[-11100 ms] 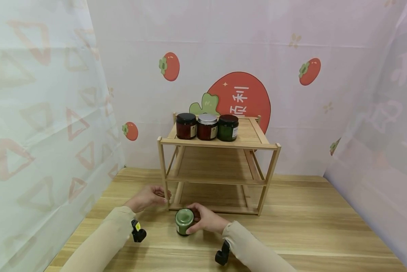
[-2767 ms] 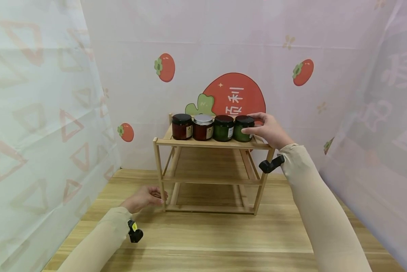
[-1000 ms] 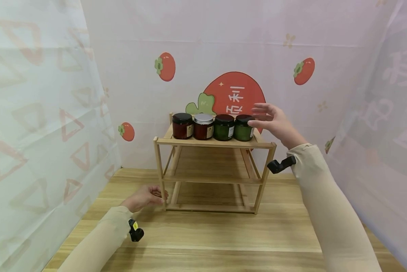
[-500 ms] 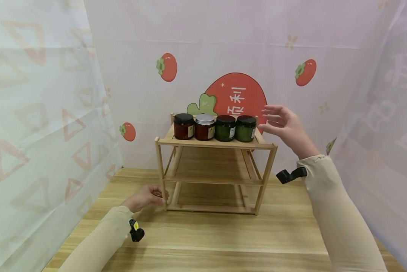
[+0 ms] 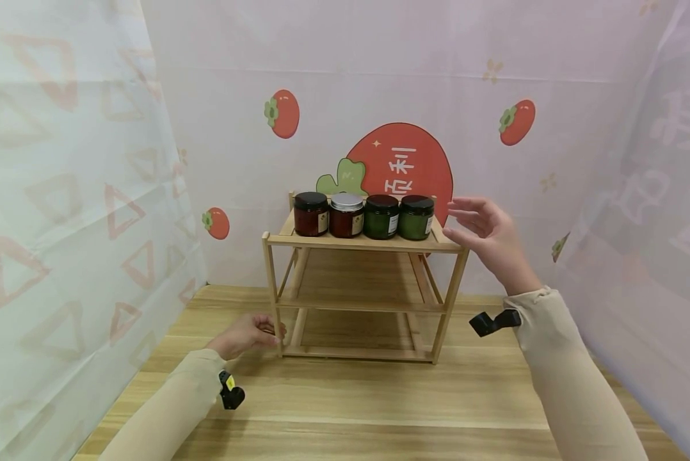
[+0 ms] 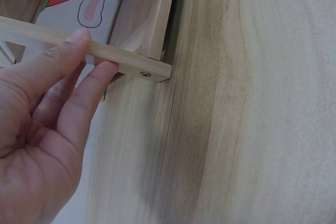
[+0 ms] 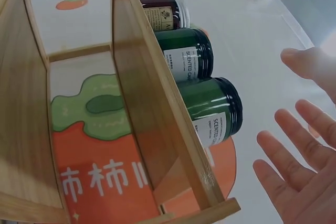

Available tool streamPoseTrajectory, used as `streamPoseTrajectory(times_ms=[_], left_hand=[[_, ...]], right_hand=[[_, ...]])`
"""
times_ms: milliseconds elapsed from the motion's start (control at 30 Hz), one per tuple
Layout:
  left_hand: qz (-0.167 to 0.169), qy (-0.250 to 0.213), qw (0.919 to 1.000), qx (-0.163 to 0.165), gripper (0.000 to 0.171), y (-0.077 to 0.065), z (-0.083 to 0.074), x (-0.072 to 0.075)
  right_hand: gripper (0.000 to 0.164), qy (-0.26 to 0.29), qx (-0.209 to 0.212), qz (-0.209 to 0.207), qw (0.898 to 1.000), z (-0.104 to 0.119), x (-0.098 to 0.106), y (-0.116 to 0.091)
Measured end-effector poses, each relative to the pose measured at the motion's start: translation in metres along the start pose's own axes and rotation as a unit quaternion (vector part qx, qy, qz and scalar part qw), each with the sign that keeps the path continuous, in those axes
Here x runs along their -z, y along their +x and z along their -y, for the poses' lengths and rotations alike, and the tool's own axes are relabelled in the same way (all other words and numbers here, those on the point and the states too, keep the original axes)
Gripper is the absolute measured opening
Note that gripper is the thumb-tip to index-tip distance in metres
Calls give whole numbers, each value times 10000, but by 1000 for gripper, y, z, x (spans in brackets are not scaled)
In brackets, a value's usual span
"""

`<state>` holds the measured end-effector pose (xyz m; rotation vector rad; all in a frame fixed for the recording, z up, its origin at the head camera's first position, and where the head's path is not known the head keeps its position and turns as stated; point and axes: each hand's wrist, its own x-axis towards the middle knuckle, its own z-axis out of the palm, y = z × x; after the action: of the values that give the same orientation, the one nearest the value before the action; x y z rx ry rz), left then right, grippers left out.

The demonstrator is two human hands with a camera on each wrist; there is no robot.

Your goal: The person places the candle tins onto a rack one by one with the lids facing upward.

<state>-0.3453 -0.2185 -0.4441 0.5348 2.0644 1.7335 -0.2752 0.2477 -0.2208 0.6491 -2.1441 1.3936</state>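
A wooden rack (image 5: 361,307) with stacked shelves stands on the table. Along its top front edge sits a row of scented candle jars: a dark red jar with a black lid (image 5: 311,214), a dark red jar with a silver lid (image 5: 347,216), a green jar (image 5: 381,217) and, rightmost, another green jar (image 5: 416,218). My left hand (image 5: 247,336) pinches the rack's front left leg (image 6: 131,59) low down, thumb on one side and fingers on the other. To the right of the top shelf my right hand (image 5: 491,240) hangs in the air, fingers extended, apart from the jars.
The wooden tabletop (image 5: 345,410) extends in front of the rack. A printed cloth backdrop (image 5: 218,128) encloses the back and both sides. No objects show on the rack's lower shelves (image 5: 356,275).
The green candle jar that my right hand held on the table earlier now stands at the row's right end. My right hand has released it and moved right, then lower. My left hand stays put.
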Motion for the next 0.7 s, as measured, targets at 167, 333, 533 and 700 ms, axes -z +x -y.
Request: streamPoseTrajectory(times_ms=[167, 333, 533, 700], left_hand=[[-4, -19, 10000, 0, 22, 0, 0, 0], [-32, -12, 10000, 9, 21, -1, 0, 0], [-32, 13, 10000, -35, 22, -1, 1, 0], [3, -4, 10000, -50, 22, -1, 0, 0]], right_hand=[[46, 174, 252, -115, 9995, -6, 3, -10], [48, 243, 272, -154, 9992, -13, 7, -20], [52, 257, 138, -238, 9993, -24, 12, -32], [57, 217, 137, -251, 9994, -41, 17, -45]])
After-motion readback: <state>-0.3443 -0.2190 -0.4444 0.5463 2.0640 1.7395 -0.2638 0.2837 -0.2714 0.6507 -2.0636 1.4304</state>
